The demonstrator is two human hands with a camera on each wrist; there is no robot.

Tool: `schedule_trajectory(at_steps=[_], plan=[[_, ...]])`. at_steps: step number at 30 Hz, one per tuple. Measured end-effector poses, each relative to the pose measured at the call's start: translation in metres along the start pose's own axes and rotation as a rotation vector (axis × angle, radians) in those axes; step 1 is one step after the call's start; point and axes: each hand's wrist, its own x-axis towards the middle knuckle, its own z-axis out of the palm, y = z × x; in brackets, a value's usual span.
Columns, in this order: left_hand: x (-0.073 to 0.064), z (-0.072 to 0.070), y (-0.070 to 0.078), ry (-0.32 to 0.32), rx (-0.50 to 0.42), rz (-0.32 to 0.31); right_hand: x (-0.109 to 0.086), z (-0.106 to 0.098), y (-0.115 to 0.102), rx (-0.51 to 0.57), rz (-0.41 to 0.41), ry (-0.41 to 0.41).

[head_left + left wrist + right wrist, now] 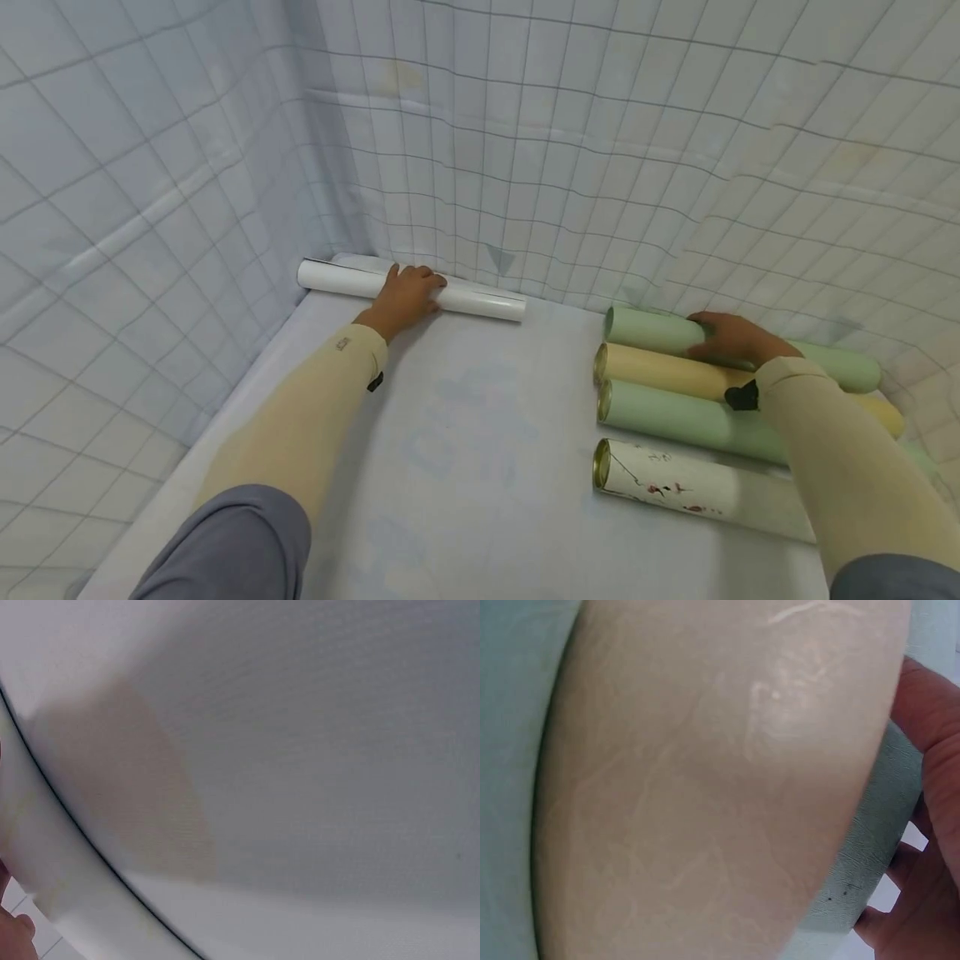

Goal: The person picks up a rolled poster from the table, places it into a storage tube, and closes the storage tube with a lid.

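At the back left, a glossy white wallpaper roll (480,303) lies along the foot of the back wall. My left hand (405,298) grips it near the middle, fingers over the top; in the left wrist view only bits of that hand show at the edge. Toward the right, my right hand (735,337) holds the rearmost pale green wallpaper roll (832,363), its thumb on the near side. In front of that lie a yellow roll (660,372), a second green roll (667,413) and a cream roll with red blossoms (667,483). My right forearm partly hides these three.
White sheeting with a dark grid covers the left wall (135,208) and the back wall (555,167). A pale white surface (480,467) lies under the rolls, with faint bluish marks. The coloured rolls lie roughly parallel, their left ends close to one line.
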Motion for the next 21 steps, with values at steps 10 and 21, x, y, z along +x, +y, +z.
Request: schedule_trajectory(at_steps=[10,21], plan=[[-0.013,-0.004,0.0,-0.064,-0.049,0.062,0.007,0.012,0.01,-0.078,-0.102,0.051],[-0.032,-0.006,-0.004,-0.088,-0.047,0.127,-0.011,-0.018,-0.005,-0.237,-0.215,0.223]])
